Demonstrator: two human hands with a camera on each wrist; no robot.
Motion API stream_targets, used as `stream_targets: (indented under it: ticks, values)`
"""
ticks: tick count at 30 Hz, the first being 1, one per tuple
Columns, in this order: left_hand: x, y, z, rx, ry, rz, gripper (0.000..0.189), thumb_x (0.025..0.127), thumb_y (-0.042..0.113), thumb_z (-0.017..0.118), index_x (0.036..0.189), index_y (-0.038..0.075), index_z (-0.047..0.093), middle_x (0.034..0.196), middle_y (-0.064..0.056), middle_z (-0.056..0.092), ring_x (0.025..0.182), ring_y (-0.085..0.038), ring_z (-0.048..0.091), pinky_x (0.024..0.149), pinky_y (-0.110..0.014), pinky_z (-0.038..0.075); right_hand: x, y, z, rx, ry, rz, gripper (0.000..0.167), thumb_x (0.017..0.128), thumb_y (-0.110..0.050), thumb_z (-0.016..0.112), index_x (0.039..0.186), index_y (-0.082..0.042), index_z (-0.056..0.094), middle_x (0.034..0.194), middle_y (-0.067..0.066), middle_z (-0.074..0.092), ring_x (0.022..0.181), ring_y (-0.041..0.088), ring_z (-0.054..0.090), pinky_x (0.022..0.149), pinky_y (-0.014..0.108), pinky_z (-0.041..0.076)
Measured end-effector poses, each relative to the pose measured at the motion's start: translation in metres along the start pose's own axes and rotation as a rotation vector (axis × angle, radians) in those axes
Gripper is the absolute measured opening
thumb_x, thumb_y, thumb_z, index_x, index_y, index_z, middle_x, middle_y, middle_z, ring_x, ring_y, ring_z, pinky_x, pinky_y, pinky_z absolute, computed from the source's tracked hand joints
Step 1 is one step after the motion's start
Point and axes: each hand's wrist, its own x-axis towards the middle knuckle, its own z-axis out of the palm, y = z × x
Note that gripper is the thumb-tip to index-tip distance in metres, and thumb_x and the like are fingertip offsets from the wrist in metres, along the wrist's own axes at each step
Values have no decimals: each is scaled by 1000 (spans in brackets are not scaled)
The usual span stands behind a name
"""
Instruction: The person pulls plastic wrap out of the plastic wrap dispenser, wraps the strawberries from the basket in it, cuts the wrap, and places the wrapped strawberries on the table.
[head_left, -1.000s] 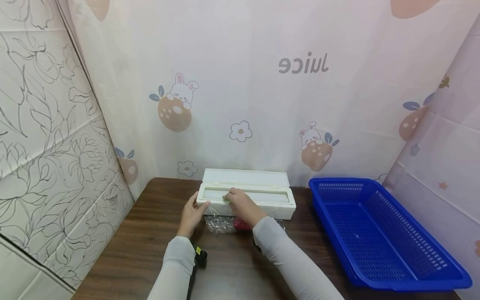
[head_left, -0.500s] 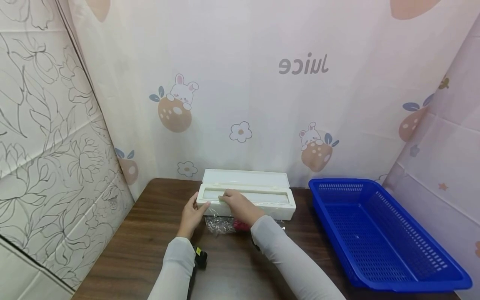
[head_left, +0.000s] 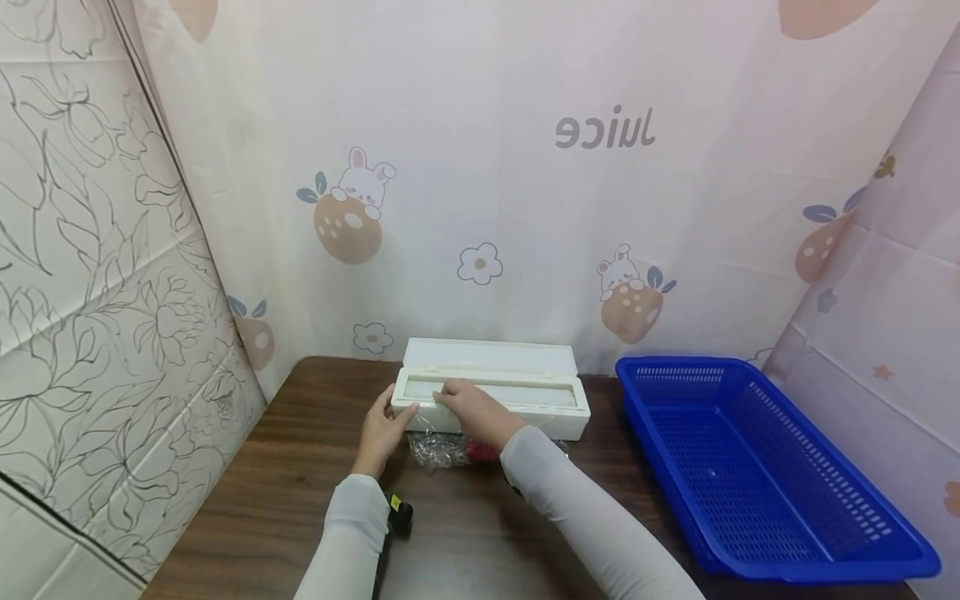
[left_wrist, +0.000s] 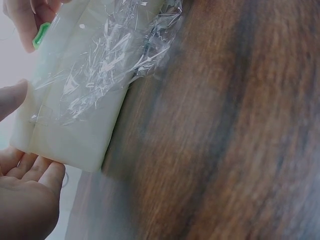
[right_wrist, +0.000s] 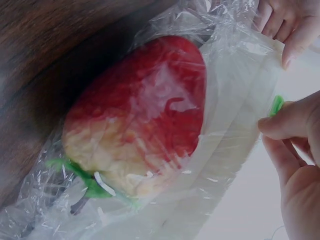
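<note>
While the left hand (head_left: 383, 430) grips the left end of the box (head_left: 558, 423), thumb at the front edge and fingers at the end, the right hand (head_left: 477, 410) has the little green tab (right_wrist: 276, 106) pinched between thumb and finger. The bit that matters here imo is how that tab sits against the box: it's on the front top edge, toward the left end, with the box's long axis going left to right, so most of the edge lies on the tab's right. Left hand's just beside the tab, but the right one's actually touching it. Clear film (left_wrist: 102, 75) hangs down the front wall and goes over a red and yellow fruit (right_wrist: 170, 95), which lies on the tabletop (head_left: 292, 475) on the near side of the box, long axis roughly along it, leafy end pointing away from the left hand.
</note>
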Motion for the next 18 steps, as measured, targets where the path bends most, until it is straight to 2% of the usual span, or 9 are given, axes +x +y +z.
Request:
stream_targets:
  ticks: [7,13,18]
  values:
    - [0,-1,-2,-2,-3,23,78,95,24,72,154,-4,29,153,-27,37,139,-40,39,112,-49,36,5,4,3,108,42,76,25,101,-7,59,123,-6,70,102,2,64,90,12,62,77,18,53]
    - [0,-1,-2,4,-6,22,79,95,24,72,154,-4,28,154,-26,35,140,-40,38,114,-49,33,9,5,0,170,98,88,19,99,-4,61,111,-4,76,98,8,70,91,20,68,82,27,56]
    - [0,-1,-2,6,-4,21,79,95,25,72,154,-4,29,154,-27,35,140,-40,38,114,-49,33,12,4,0,190,95,111,18,98,-3,62,109,-3,76,100,8,72,95,20,69,85,26,56]
